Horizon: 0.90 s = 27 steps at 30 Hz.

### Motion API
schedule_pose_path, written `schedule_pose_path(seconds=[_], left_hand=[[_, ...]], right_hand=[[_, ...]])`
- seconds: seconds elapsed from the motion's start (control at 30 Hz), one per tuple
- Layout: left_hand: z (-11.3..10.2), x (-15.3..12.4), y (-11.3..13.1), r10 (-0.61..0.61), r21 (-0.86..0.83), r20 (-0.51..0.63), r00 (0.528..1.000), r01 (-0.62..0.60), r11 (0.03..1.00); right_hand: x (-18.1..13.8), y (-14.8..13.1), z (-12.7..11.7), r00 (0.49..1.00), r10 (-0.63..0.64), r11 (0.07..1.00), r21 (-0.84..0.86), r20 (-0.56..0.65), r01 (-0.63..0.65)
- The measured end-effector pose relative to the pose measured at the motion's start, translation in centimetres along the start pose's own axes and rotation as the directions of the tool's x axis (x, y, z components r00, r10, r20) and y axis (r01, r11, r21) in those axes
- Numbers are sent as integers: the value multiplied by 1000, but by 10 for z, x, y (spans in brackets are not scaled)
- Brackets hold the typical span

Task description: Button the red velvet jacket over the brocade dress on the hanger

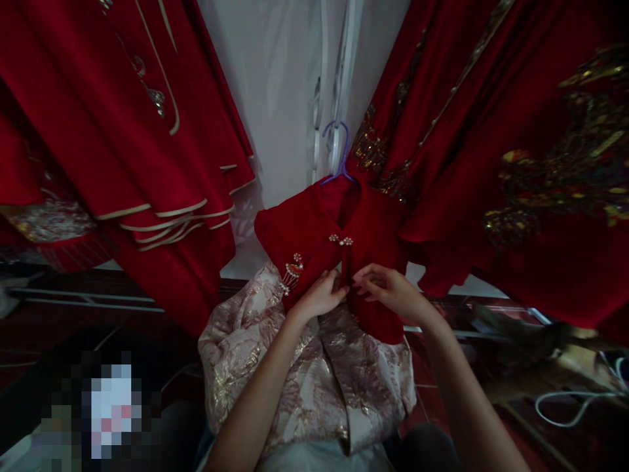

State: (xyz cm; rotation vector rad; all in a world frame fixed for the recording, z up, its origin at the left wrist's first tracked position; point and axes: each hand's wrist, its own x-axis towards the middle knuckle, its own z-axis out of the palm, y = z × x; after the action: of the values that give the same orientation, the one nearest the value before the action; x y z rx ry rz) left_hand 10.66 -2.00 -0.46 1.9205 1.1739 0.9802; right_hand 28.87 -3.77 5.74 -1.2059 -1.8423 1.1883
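A short red jacket [309, 223] with jewelled flower clasps [341, 240] at the neck hangs on a purple hanger [344, 151]. Below it spreads a pale pink and gold brocade garment [285, 387], over my lap. At the jacket's left front edge, my left hand [322, 295] is closed, thumb and fingers pinching the cloth below the clasp. My right hand [386, 287] is at the other front panel, its fingers loosely bent and apart, with the fingertips close to the opening. A beaded ornament [293, 274] decorates the jacket's left side.
Red garments with cream piping [171, 157] hang at the left. More red garments with gold embroidery [550, 170] hang at the right. Between them stands a pale wall [275, 85]. A white cable [565, 396] loops at the lower right. A low metal rail [98, 301] runs behind.
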Motion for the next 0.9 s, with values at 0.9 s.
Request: schedule_pose_path(seconds=[0.9], left_hand=[[-51, -9, 32, -130, -527, 169, 977, 201, 826]], right_hand=[[17, 20, 44, 967, -179, 945, -305, -182, 118]])
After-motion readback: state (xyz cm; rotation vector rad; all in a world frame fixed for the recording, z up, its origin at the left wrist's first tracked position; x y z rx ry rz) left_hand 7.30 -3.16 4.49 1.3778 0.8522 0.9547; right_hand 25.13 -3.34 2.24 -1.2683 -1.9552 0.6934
